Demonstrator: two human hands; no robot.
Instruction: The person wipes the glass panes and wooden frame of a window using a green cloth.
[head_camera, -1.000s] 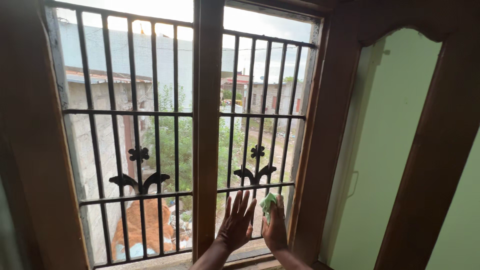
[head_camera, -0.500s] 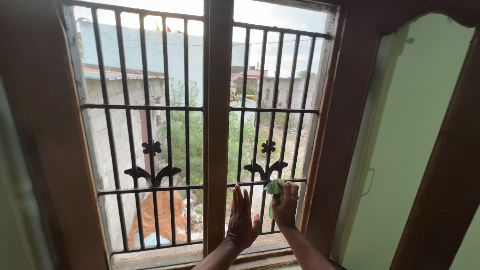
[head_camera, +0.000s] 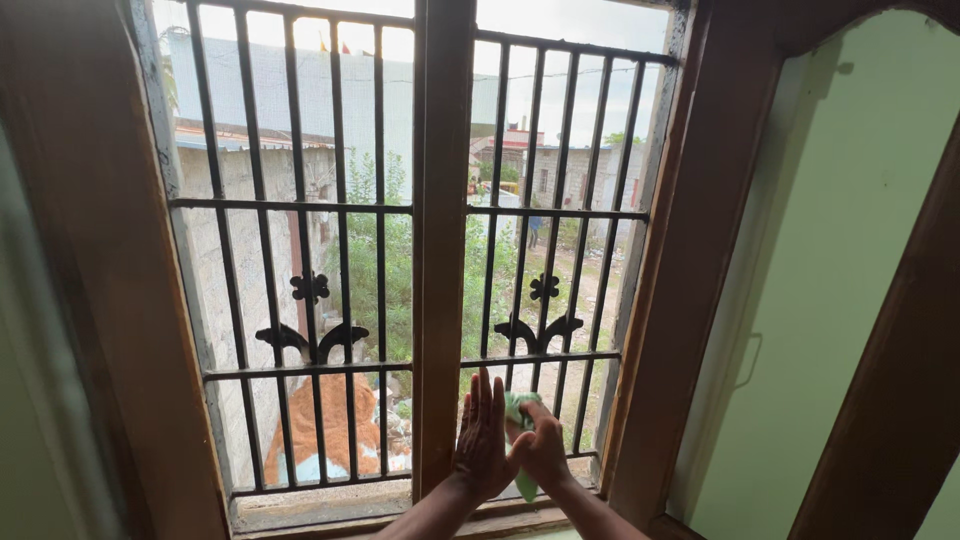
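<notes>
Window grille (head_camera: 545, 215) | left hand (head_camera: 482, 440) flat, spread | right hand (head_camera: 541, 452) pinching green cloth (head_camera: 520, 408)

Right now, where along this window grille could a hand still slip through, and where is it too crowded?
Free: the gaps between the upright bars of the left grille panel, bordered by the centre wooden post. Also the right panel's upper gaps above its middle crossbar. Crowded: the right panel's bottom section, where the left hand, right hand and green cloth bunch together.
</notes>
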